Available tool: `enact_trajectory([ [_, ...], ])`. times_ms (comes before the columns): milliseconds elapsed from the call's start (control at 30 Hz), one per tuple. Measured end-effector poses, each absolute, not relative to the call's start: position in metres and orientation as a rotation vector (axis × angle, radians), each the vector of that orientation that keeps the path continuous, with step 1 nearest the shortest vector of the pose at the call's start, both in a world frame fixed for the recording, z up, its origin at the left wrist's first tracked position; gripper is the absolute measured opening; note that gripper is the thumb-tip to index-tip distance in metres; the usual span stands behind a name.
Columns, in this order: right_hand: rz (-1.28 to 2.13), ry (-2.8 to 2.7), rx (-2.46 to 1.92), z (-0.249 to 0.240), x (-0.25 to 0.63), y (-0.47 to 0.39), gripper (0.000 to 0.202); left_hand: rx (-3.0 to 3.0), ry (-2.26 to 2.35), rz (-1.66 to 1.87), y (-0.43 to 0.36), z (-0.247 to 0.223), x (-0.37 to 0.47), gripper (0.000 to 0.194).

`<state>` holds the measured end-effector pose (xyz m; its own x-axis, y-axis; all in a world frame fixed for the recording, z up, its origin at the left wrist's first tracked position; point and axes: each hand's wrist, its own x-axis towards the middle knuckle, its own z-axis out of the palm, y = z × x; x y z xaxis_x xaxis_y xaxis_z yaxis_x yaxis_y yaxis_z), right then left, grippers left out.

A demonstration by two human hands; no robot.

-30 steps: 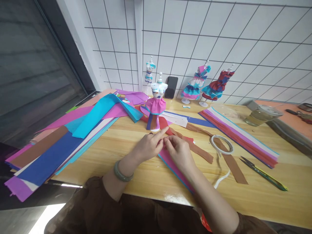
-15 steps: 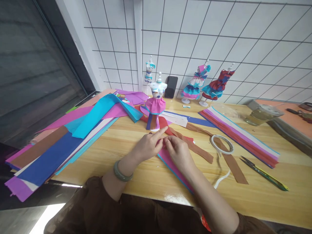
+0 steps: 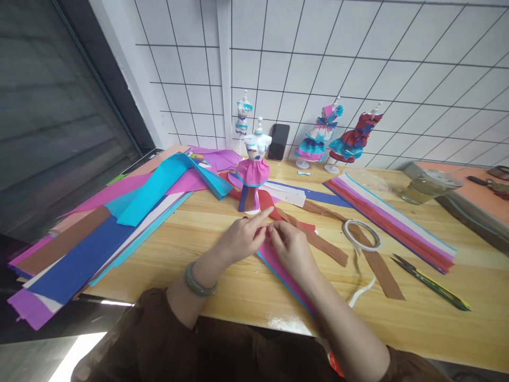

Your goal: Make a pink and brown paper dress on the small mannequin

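My left hand (image 3: 242, 233) and my right hand (image 3: 291, 248) meet in front of a small dress-form mannequin. Both pinch the upper end of a pink crepe paper strip (image 3: 277, 265) with a blue edge, which runs down under my right forearm. My left index finger points outward, while the thumb and other fingers are closed; the exact pinch spot is partly hidden. The mannequin (image 3: 255, 148) stands upright just beyond my hands in a pink gathered skirt (image 3: 253, 172). Red paper (image 3: 265, 200) and a brown strip (image 3: 326, 245) lie beside my fingers.
A tape roll (image 3: 361, 235) and thread snips (image 3: 431, 282) lie on the right, below layered paper strips (image 3: 393, 225). Many coloured strips (image 3: 99, 239) cover the left side. Dressed mannequins (image 3: 316, 138), a phone (image 3: 278, 142) and a cup (image 3: 427, 187) stand farther back.
Almost nothing differs; both hands keep the same pinch on the strip, and the view has shifted very slightly.
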<state>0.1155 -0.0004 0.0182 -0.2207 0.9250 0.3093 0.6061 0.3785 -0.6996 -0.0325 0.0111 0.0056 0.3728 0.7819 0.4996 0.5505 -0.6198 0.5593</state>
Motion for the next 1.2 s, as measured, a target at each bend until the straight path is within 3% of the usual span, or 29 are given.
enact_trajectory([
  [167, 0.598, -1.906, -1.294, 0.0169, 0.1165, 0.0014, 0.02, 2.154, 1.128, 1.103, 0.0114, 0.0091, -0.0309, 0.042],
  [367, 0.599, -1.878, -1.297, 0.017, 0.1173, 0.0008, 0.019, 1.965, 1.057, 1.106, 0.0128, 0.0081, -0.0295, 0.017],
  [1200, 0.624, -1.847, -1.248, 0.0158, 0.1149, -0.0039, 0.02, 1.982, 1.157, 1.136, 0.0147, 0.0062, -0.0317, 0.017],
])
